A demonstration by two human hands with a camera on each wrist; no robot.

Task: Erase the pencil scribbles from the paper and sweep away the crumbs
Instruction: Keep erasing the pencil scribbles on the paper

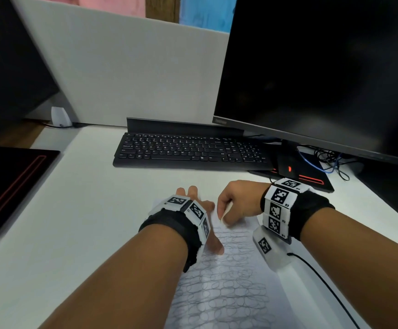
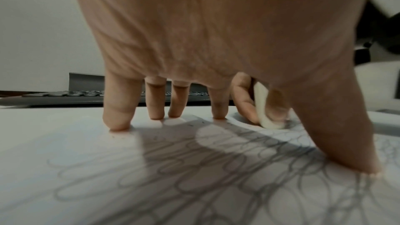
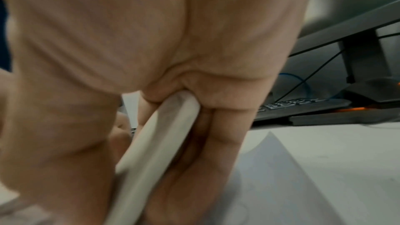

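Note:
A white sheet of paper (image 1: 226,288) covered in looping pencil scribbles (image 2: 194,168) lies on the white desk. My left hand (image 1: 193,205) presses flat on the paper's upper left part, its fingers (image 2: 116,117) spread and straight. My right hand (image 1: 236,200) pinches a flat white eraser (image 1: 225,213) between thumb and fingers and holds its lower edge against the paper near the top. The eraser (image 2: 267,109) shows in the left wrist view beyond my left thumb, and in the right wrist view the eraser (image 3: 155,151) fills the grip. Tiny dark crumbs (image 2: 190,124) lie near my left fingertips.
A black keyboard (image 1: 188,150) lies just beyond the paper, with a large dark monitor (image 1: 324,67) at the back right and cables (image 1: 331,160) under it. A black pad with a red outline (image 1: 12,186) sits at the left. A grey partition (image 1: 126,67) stands behind.

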